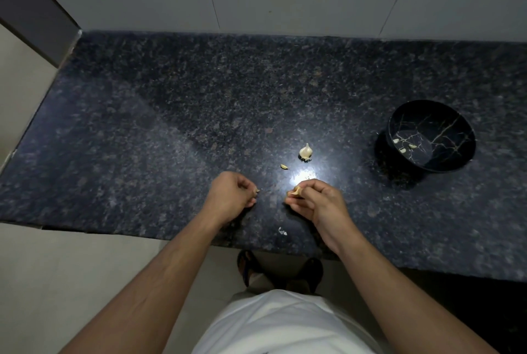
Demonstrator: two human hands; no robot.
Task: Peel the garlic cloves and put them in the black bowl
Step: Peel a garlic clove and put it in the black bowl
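Both hands work low over the counter [142, 125]: right hand [316, 202] pinches a clove [296, 191], left hand [231, 197] curls round a scrap of skin [257, 190]. Three cloves [403, 147] already sit in the black bowl [445, 159]; the garlic head [305, 151] and a loose clove [284, 167] remain.

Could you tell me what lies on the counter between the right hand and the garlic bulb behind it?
In the head view, one small loose clove lies on the counter between the right hand and the garlic bulb, beside a bright glare patch.
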